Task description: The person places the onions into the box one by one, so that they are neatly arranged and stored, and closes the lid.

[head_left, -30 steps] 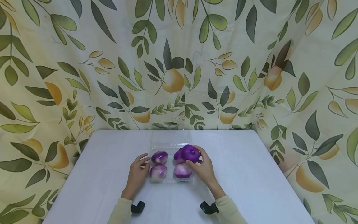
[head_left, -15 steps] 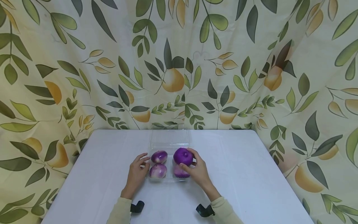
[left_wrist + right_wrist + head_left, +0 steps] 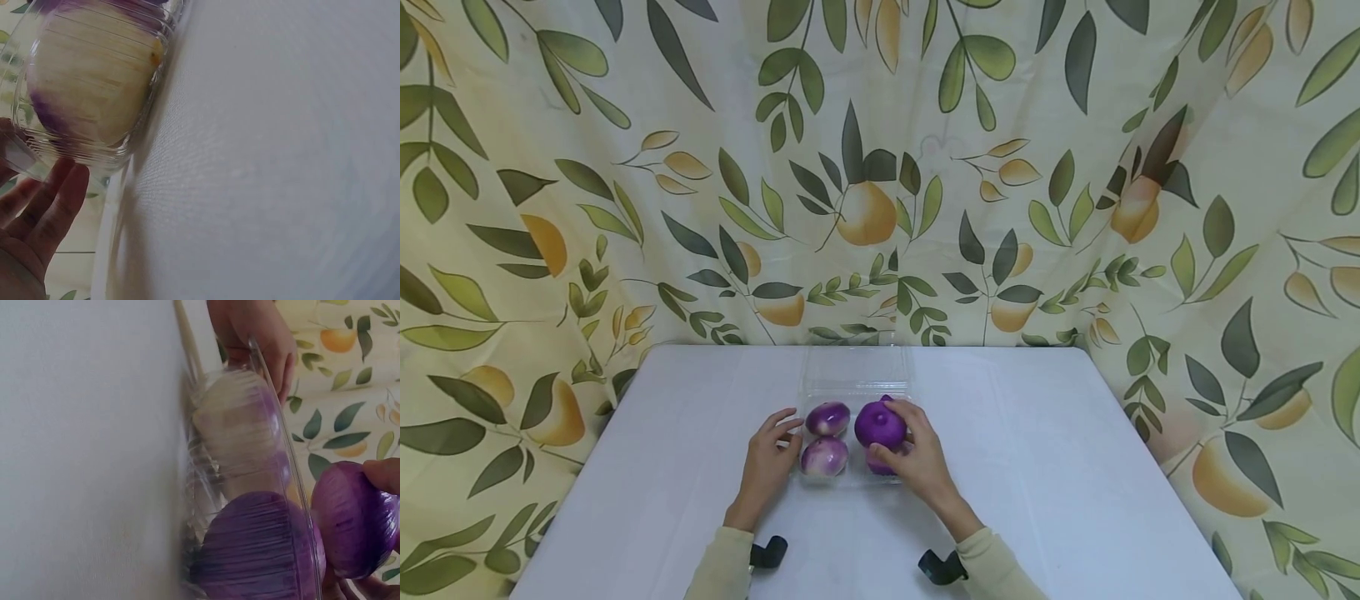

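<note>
My right hand (image 3: 921,458) grips a dark purple red onion (image 3: 880,425) between thumb and fingers, above the right half of a clear plastic clamshell box (image 3: 856,479). Beneath it, a red onion (image 3: 878,462) in the box is partly covered by the hand. Another purple tip shows behind the held onion. Two paler red onions (image 3: 824,457) sit one behind the other in the left half. My left hand (image 3: 769,454) rests at the box's left side; in the left wrist view its straight fingers (image 3: 65,194) touch the ribbed wall. In the right wrist view the held onion (image 3: 353,519) is over the rim.
The box's clear lid (image 3: 855,369) stands open toward the back of the white table (image 3: 1022,433). A leaf-and-fruit patterned curtain (image 3: 865,167) hangs behind and at both sides. A black wrist device (image 3: 942,567) is strapped to each sleeve.
My right hand has moved left with the held onion, from the box's right edge to over its right half. The left hand has stayed at the box's left side.
</note>
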Demonstrator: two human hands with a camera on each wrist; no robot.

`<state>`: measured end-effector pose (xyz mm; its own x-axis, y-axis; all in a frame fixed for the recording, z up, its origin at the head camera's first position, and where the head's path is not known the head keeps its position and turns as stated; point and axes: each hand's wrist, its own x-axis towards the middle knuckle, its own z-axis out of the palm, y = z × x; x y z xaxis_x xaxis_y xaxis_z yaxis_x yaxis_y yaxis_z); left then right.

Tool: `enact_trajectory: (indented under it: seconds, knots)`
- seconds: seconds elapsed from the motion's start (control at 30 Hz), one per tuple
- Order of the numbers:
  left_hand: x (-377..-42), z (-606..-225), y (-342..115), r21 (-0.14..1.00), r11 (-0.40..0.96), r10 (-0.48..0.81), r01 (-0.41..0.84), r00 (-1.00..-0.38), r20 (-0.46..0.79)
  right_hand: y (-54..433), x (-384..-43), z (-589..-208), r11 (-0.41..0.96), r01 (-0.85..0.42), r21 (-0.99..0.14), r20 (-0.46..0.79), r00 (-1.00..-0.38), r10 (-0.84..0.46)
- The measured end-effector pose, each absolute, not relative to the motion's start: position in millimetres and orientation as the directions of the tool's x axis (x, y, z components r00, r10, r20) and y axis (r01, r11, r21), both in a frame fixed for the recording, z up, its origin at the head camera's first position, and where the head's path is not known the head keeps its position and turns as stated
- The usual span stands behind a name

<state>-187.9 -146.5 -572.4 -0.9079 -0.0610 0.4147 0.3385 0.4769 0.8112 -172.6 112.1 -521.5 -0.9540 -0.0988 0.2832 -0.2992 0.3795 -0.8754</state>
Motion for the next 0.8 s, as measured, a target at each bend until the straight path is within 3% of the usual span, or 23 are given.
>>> enact_trajectory:
  seconds: [0.8]
  knots:
    - [-188, -572, -146, 0.808, 0.490, -0.064, 0.327, -0.911, 0.408, 100, -177, -523, 0.488, -0.351, -0.800, 0.309, -0.936, -0.167]
